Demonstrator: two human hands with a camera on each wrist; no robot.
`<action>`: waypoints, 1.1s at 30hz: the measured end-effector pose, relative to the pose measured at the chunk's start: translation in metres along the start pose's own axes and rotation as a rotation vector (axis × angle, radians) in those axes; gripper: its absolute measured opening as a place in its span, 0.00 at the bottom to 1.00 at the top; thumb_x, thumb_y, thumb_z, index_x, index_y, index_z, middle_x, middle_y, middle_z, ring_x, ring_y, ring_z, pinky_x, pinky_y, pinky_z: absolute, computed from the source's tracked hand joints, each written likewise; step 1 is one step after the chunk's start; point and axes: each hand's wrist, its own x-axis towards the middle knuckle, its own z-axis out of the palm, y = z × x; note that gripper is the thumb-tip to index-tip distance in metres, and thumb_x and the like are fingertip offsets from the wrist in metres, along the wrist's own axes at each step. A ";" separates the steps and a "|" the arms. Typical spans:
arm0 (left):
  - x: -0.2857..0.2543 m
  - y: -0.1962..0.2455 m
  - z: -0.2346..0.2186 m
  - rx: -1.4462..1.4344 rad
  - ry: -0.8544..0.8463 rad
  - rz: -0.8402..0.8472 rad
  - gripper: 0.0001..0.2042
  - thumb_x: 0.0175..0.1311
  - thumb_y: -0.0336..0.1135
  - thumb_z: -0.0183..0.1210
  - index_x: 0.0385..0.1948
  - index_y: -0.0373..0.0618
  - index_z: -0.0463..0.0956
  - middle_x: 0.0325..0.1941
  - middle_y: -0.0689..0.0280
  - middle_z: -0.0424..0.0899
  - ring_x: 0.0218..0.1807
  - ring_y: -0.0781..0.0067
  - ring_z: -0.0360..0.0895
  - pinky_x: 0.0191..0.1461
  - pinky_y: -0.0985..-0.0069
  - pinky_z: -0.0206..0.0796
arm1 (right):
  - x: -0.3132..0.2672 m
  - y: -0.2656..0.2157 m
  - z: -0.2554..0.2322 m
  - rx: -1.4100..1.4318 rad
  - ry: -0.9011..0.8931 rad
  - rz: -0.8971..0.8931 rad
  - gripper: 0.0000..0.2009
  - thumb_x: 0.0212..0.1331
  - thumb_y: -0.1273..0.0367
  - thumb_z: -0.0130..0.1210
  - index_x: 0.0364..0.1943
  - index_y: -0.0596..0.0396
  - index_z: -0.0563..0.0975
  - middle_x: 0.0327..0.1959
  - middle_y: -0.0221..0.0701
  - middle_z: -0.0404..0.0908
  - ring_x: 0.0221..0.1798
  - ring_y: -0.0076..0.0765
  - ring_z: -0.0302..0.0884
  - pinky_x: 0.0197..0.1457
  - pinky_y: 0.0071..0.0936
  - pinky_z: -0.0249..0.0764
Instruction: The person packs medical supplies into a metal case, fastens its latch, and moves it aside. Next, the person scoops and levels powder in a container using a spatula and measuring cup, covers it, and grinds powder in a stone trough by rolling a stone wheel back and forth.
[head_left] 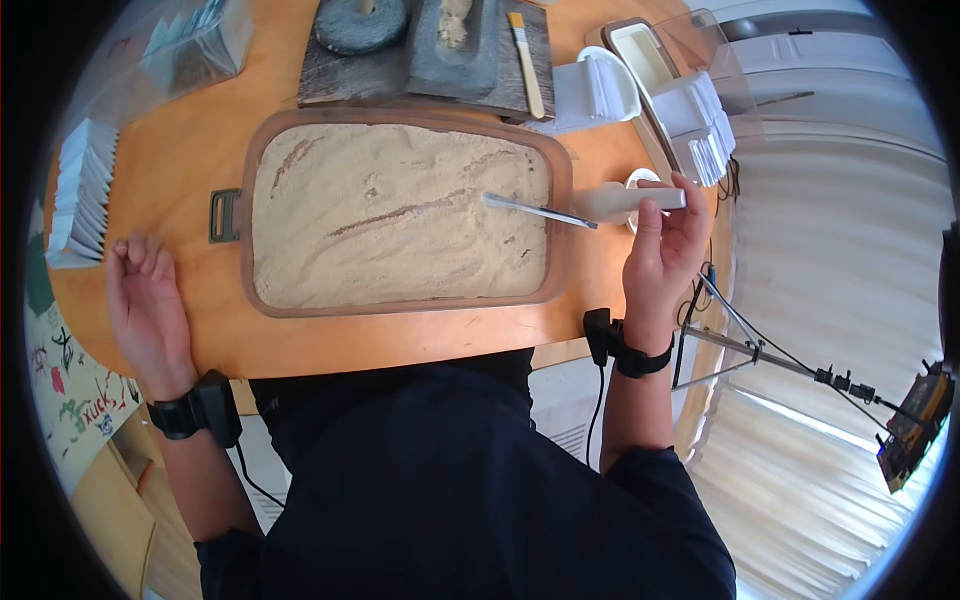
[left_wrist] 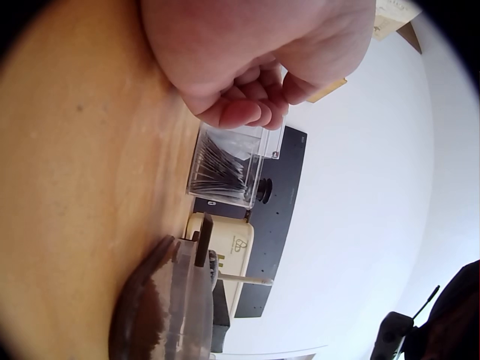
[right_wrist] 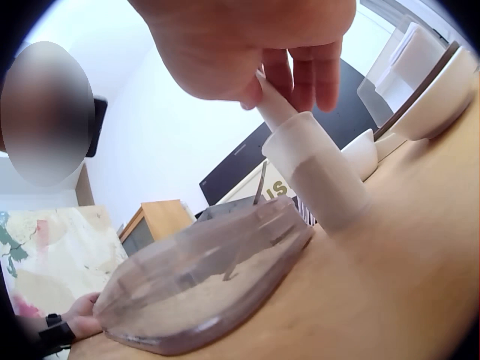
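My right hand [head_left: 667, 240] pinches a white, flat handle [right_wrist: 276, 105] between thumb and fingers. The handle's lower end is inside a translucent plastic cup [right_wrist: 319, 176] partly filled with pale powder, which stands on the table just right of the tub. What is on the handle's lower end is hidden in the cup. The brown-rimmed tub [head_left: 400, 309] holds a layer of beige powder [head_left: 400, 250] with a long groove across it. A thin metal tool [head_left: 545, 211] lies with one end in the powder and the other over the rim. My left hand [head_left: 150, 295] rests left of the tub, fingers loosely curled, holding nothing.
A dark board [head_left: 330, 90] behind the tub bears a round stone, a stone trough and a flat brush [head_left: 526, 65]. White bowls [head_left: 622, 80] and paper packets [head_left: 692, 125] stand at the back right. More packets [head_left: 85, 195] stand at the left edge.
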 end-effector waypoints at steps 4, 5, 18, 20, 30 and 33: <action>0.000 0.000 0.000 0.000 0.017 0.012 0.04 0.76 0.29 0.46 0.40 0.39 0.65 0.36 0.66 0.61 0.36 0.75 0.58 0.43 0.76 0.57 | 0.003 -0.006 -0.004 0.135 0.051 0.051 0.18 0.69 0.76 0.51 0.61 0.60 0.65 0.49 0.41 0.80 0.51 0.32 0.80 0.53 0.27 0.78; -0.001 0.000 -0.001 -0.003 0.010 0.007 0.04 0.76 0.29 0.46 0.40 0.39 0.65 0.36 0.66 0.61 0.36 0.75 0.58 0.43 0.76 0.57 | 0.005 -0.007 -0.006 0.178 0.090 0.059 0.18 0.70 0.76 0.50 0.62 0.60 0.64 0.49 0.41 0.80 0.52 0.32 0.79 0.54 0.28 0.78; 0.000 0.001 0.000 0.006 0.005 0.007 0.04 0.76 0.29 0.46 0.40 0.38 0.65 0.36 0.65 0.60 0.37 0.74 0.57 0.43 0.75 0.56 | 0.008 0.014 -0.025 0.748 0.252 0.536 0.15 0.74 0.72 0.44 0.60 0.62 0.64 0.50 0.47 0.79 0.55 0.43 0.80 0.59 0.38 0.80; 0.000 0.001 -0.001 0.006 0.009 0.006 0.04 0.76 0.28 0.46 0.40 0.38 0.65 0.36 0.65 0.60 0.37 0.74 0.57 0.43 0.75 0.56 | 0.009 0.014 -0.025 0.754 0.249 0.538 0.15 0.74 0.72 0.44 0.60 0.63 0.65 0.50 0.47 0.79 0.54 0.43 0.80 0.59 0.38 0.80; 0.000 0.002 0.001 0.095 0.071 0.026 0.07 0.77 0.32 0.46 0.37 0.41 0.67 0.34 0.66 0.64 0.35 0.74 0.59 0.41 0.76 0.57 | 0.011 0.009 -0.029 0.789 0.340 0.485 0.14 0.73 0.71 0.47 0.58 0.61 0.66 0.50 0.46 0.80 0.51 0.38 0.81 0.55 0.32 0.79; 0.002 0.003 0.002 0.090 -0.029 -0.025 0.06 0.77 0.32 0.46 0.38 0.41 0.67 0.34 0.66 0.64 0.35 0.74 0.60 0.41 0.76 0.58 | 0.009 0.012 -0.028 0.813 0.376 0.493 0.15 0.73 0.71 0.47 0.59 0.60 0.66 0.50 0.46 0.80 0.52 0.38 0.81 0.56 0.32 0.78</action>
